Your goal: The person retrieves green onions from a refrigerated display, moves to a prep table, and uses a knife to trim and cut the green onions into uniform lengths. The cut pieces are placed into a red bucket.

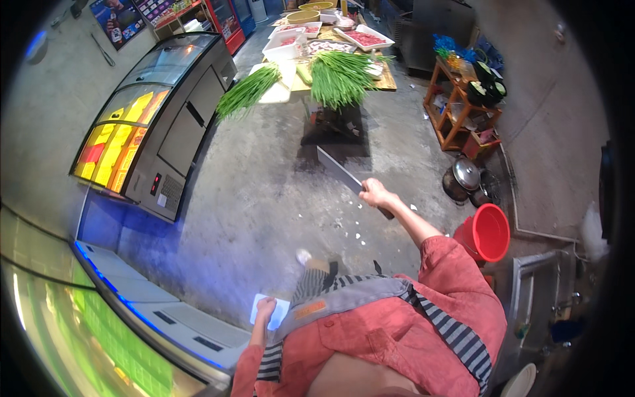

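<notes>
My right hand [376,193] is closed around the handle of a long-bladed kitchen knife [340,169], its blade pointing up and left over the floor. Low by my left side, my left hand [267,305] grips a white, flat thing [279,312] that looks like a cloth or a small board. Farther off stands a table with a big bunch of green chives or similar greens [342,79] hanging over its near edge. A second bunch [250,90] lies left of it on a white cutting board [276,93]. Between the bunches rests a pale green vegetable [304,73].
White trays of cut red meat [366,37] stand farther back on the table. Glass-topped display refrigerators [173,124] line the left. A wooden shelf [449,114], a lidded pot [465,174], a red bucket [490,232] and a metal sink [538,283] are at the right. White scraps [358,236] dot the floor.
</notes>
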Available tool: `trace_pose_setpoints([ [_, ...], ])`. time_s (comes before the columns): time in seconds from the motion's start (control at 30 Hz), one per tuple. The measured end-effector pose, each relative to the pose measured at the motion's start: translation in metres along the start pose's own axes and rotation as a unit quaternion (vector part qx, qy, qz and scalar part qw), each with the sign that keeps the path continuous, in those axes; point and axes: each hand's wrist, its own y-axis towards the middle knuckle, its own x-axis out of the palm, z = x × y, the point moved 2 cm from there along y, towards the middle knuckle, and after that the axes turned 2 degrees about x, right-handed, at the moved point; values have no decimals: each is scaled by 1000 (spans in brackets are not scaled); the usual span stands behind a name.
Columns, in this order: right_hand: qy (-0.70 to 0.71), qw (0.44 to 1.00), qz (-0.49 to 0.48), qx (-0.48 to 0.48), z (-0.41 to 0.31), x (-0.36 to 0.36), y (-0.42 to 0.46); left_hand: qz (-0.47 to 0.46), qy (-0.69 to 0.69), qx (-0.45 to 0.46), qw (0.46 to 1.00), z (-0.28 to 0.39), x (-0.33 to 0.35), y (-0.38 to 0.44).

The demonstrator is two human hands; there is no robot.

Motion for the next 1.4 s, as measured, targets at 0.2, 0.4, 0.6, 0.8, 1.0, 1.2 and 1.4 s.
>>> trace_pose_setpoints([
  [0.2, 38, 998, 51, 0, -51, -43, 167, 68, 18, 77, 995, 67, -84, 139],
  [0.4, 76, 989, 84, 96, -70, -86, 291, 36, 95, 263, 959, 277, -153, 277],
  [0.6, -44, 991, 87, 88, -65, -86, 403, 16, -16, 410, 912, 451, -187, 345],
  [0.8, -111, 985, 54, 120, -46, -72, 494, 66, 30, 464, 883, 535, -224, 416],
  [1.0, -88, 991, 20, 101, -63, -57, 513, 143, 79, 522, 837, 596, -275, 492],
  [1.2, -68, 984, 15, 162, -96, -51, 499, 76, 147, 528, 833, 685, -266, 545],
  [1.4, -41, 978, 8, 206, -138, -33, 479, -40, 226, 590, 774, 744, -232, 562],
])
